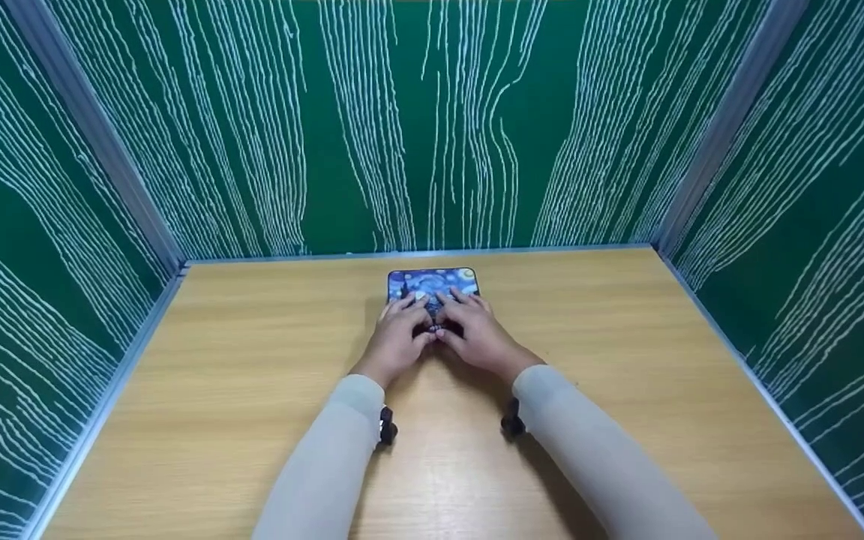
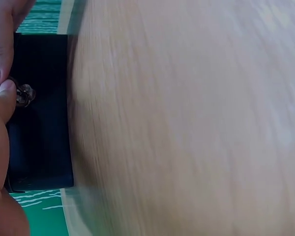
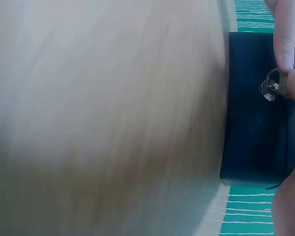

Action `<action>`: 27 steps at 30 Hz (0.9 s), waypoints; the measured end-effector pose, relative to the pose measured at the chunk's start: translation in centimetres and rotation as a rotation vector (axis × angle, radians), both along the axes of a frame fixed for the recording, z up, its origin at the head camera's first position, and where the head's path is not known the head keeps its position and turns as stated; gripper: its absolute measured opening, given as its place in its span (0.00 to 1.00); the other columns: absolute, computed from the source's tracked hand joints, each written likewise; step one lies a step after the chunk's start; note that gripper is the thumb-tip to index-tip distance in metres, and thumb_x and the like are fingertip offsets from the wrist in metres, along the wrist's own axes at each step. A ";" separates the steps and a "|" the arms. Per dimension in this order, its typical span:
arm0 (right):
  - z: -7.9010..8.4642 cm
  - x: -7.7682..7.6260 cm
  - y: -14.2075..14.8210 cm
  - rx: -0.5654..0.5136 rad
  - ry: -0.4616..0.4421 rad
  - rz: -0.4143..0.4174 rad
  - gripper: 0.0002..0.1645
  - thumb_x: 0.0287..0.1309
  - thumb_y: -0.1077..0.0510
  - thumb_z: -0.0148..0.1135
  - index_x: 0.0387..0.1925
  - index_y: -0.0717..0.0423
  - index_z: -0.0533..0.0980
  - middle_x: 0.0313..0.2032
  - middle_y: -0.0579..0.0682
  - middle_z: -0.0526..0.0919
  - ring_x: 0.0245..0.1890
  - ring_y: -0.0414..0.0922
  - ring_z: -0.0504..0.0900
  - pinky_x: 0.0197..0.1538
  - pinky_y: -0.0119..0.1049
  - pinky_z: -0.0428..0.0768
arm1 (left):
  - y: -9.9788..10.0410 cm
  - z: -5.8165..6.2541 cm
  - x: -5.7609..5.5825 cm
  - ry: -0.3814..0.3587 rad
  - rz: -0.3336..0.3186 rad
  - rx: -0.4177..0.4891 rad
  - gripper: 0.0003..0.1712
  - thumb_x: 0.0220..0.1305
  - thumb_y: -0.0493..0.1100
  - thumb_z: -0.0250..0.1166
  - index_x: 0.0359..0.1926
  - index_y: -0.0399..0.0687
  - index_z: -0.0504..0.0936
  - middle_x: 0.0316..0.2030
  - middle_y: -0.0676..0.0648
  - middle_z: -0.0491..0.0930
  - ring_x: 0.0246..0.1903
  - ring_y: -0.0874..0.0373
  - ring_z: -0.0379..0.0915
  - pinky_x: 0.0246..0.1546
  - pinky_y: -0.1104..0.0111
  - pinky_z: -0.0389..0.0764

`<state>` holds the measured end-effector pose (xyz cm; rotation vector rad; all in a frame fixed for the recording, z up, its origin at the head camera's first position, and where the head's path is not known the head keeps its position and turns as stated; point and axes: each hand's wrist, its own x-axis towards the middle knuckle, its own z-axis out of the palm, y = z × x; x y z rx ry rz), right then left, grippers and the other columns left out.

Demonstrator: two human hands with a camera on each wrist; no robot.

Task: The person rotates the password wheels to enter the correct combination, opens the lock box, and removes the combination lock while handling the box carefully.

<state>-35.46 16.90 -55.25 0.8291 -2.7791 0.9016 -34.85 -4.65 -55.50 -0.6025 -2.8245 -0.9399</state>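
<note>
A dark box (image 2: pixel 42 142) with a blue swirling night-sky painting on its lid (image 1: pixel 436 281) sits at the far middle of the table. On its front face is a small metal clasp (image 3: pixel 269 90) with a ring and a flat metal piece. My left hand (image 1: pixel 400 330) and right hand (image 1: pixel 475 330) meet at the near edge of the box, fingers spread over the lid. Both thumbs are at the clasp, their tips almost together over the metal. In the wrist views the thumbs hide part of the clasp, and the lid looks closed.
The wooden table (image 1: pixel 252 390) spreads around the box on both sides and in front. Green walls (image 1: pixel 357 127) with white wavy lines stand behind and at the sides, with metal edging (image 1: pixel 289 259) along the table's back. Black wrist devices (image 1: pixel 513 420) sit at both sleeves.
</note>
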 end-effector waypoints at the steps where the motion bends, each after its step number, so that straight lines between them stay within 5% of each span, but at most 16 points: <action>1: 0.1 0.0 0.1 0.000 -0.005 -0.003 0.05 0.84 0.50 0.66 0.54 0.42 0.82 0.87 0.49 0.69 0.92 0.59 0.56 0.94 0.68 0.45 | 0.0 0.1 0.0 -0.007 0.000 -0.002 0.06 0.81 0.50 0.72 0.47 0.55 0.86 0.86 0.51 0.69 0.91 0.46 0.55 0.93 0.42 0.50; 10: 0.5 -0.3 0.3 -0.050 -0.088 -0.052 0.05 0.82 0.48 0.68 0.54 0.34 0.83 0.89 0.41 0.65 0.94 0.55 0.51 0.92 0.75 0.45 | 0.3 1.1 -0.4 -0.009 -0.004 -0.040 0.03 0.83 0.46 0.69 0.49 0.54 0.86 0.88 0.53 0.66 0.91 0.46 0.53 0.94 0.42 0.46; 27: -0.6 0.0 -0.1 -0.046 -0.030 -0.017 0.09 0.80 0.50 0.71 0.55 0.42 0.83 0.88 0.46 0.68 0.93 0.57 0.55 0.92 0.72 0.46 | 0.2 -0.3 0.2 0.029 0.027 0.047 0.03 0.78 0.41 0.72 0.43 0.54 0.86 0.84 0.51 0.73 0.89 0.46 0.59 0.93 0.43 0.51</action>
